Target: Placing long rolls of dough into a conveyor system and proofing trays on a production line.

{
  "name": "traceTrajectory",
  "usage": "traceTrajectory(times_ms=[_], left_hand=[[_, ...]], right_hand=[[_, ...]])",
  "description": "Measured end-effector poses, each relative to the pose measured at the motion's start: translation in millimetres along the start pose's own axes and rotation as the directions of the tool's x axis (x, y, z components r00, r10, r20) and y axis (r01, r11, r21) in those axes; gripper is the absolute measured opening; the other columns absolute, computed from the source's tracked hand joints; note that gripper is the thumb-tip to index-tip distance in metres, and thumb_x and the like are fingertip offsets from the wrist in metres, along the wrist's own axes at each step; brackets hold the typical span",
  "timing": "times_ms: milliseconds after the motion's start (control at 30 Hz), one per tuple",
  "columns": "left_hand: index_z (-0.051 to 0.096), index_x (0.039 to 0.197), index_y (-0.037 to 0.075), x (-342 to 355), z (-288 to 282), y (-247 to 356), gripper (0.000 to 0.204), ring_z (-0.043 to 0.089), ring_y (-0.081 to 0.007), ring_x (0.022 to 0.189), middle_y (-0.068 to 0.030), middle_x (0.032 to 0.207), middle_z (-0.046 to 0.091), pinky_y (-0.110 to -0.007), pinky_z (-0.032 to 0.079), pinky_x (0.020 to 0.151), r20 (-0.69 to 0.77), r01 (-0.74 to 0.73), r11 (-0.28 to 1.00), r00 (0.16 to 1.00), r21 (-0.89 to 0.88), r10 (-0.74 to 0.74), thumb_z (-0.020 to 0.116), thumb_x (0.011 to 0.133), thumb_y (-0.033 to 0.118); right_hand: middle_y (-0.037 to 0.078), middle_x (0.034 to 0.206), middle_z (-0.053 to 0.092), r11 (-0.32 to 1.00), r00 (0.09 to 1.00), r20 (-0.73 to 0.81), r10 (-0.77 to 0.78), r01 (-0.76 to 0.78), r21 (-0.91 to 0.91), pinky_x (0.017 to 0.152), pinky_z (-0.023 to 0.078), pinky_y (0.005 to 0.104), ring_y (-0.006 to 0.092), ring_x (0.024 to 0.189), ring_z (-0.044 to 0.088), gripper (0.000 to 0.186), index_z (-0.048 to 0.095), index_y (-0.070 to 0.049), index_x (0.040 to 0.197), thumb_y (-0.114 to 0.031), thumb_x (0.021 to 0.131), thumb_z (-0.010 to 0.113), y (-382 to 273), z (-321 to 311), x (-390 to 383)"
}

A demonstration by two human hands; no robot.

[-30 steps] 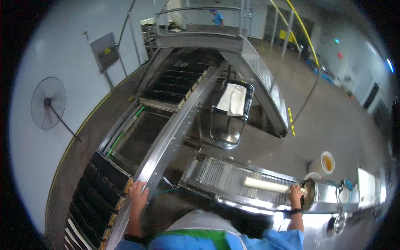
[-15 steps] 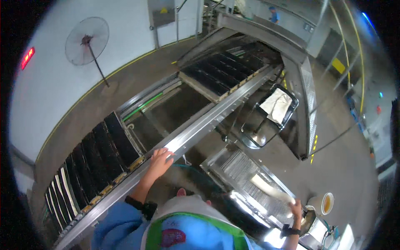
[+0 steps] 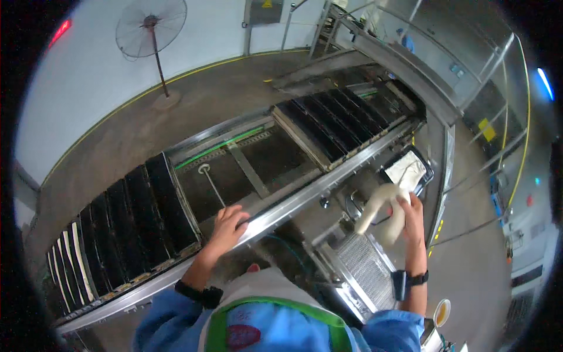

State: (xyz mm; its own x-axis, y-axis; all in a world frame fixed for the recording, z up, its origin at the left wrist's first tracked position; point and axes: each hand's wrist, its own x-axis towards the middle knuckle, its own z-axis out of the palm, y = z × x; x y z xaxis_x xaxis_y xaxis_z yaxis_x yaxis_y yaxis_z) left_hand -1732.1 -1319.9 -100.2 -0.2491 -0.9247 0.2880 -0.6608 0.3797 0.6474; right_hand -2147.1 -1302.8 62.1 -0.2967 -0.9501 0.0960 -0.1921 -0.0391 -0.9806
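Note:
My right hand (image 3: 413, 216), raised over the right side, grips a long pale dough strip (image 3: 374, 206) that hangs bent with its ends drooping. Below it is a perforated metal surface (image 3: 366, 264), with no dough lying on its visible part. My left hand (image 3: 227, 230) is at the near steel rail (image 3: 281, 216) of a conveyor, fingers stretched out and nothing in them. Black long-slotted baking pans (image 3: 132, 205) lie left of that hand. At their far left end, several pale dough strips (image 3: 76, 249) fill the slots.
Past a gap in the conveyor sits a second group of black pans (image 3: 337, 123). A stool-like stand holds a white cloth (image 3: 406, 170). A white bucket (image 3: 441, 312) stands at lower right. Behind the conveyor is a pedestal fan (image 3: 155, 53); railings (image 3: 495, 70) rise at right.
My right hand has lifted the dough strip off the perforated surface and carried it up and forward. My left hand remains by the rail, while the view has shifted.

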Motion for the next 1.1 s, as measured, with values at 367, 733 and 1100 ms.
traceTrajectory(times_ms=[367, 733, 1100], left_hand=[[0.055, 0.097, 0.011, -68.9, -45.3, -49.5, 0.026, 0.04, -0.0313, 0.103, -0.0105, 0.112, 0.046, -0.041, 0.032, 0.088, -0.213, 0.274, 0.96, 0.943, 0.061, -0.256, 0.058, 0.071, 0.013], [0.055, 0.097, 0.012, -1.0, 8.5, -43.4, 0.024, 0.039, -0.0304, 0.104, -0.01, 0.112, 0.046, -0.039, 0.031, 0.089, -0.046, 0.106, 0.994, 0.993, -0.024, -0.107, 0.057, 0.073, 0.014], [0.045, 0.109, 0.015, 138.4, 115.1, -27.0, 0.038, 0.032, -0.0326, 0.112, -0.011, 0.123, 0.035, -0.048, 0.028, 0.09, -0.207, 0.072, 0.994, 0.977, 0.083, -0.053, 0.057, 0.073, 0.017]], right_hand=[[0.015, 0.093, 0.055, 0.778, 0.954, 0.2, -0.222, 0.297, -0.554, 0.066, 0.046, 0.0314, 0.0247, 0.082, 0.056, 0.046, 0.047, 0.001, 0.104, -0.026, 0.073, 0.066, 1.5, 147.4, 144.6], [0.019, 0.116, 0.041, 0.412, 0.981, 0.124, -0.147, 0.174, -0.894, 0.082, 0.04, 0.0409, 0.0366, 0.105, 0.043, 0.055, 0.039, -0.006, 0.117, -0.014, 0.068, 0.063, 175.9, 34.4, 47.7], [0.013, 0.134, 0.023, -0.199, 0.801, -0.528, 0.284, -0.489, -0.849, 0.082, 0.033, 0.0576, 0.0402, 0.119, 0.025, 0.065, 0.036, -0.03, 0.125, -0.006, 0.067, 0.054, 316.7, -164.2, -237.7]])
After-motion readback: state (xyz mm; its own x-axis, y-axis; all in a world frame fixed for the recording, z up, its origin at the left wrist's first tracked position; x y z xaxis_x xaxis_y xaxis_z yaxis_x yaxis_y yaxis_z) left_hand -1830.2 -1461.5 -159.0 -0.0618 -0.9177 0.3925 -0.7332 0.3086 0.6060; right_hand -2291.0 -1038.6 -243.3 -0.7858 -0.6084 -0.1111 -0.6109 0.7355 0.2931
